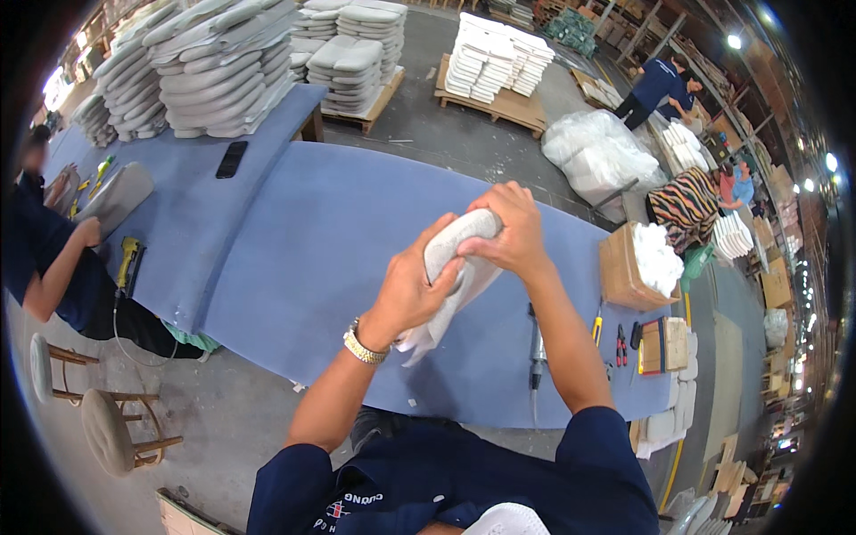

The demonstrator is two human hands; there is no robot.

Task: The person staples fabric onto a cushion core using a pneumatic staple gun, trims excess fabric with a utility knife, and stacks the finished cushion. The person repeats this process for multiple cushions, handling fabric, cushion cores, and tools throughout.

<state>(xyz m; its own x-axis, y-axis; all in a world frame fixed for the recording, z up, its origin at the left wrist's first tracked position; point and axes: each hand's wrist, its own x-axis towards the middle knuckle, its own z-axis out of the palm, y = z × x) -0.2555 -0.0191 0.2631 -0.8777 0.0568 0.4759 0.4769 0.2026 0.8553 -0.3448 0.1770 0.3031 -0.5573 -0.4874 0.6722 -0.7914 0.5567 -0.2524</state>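
Above the blue-covered table (303,241), a light grey padded seat cushion (456,239) is held up on edge between my two hands. My left hand (406,290) is closed round its near left side, thumb pressed on the grey cover. At the far right end, my right hand (514,230) grips it, with the thumb bent over the edge. Loose white cloth (464,299) hangs below the cushion toward the table. The cushion's underside is turned away from view.
An air tool (537,352), yellow cutter (596,328), red pliers (621,346) and open carton (624,272) of white stuffing lie at right. Cushion stacks (214,71) and a phone (232,159) occupy the left tabletop. A co-worker (62,267) handles another cushion beside a yellow staple gun (129,259).
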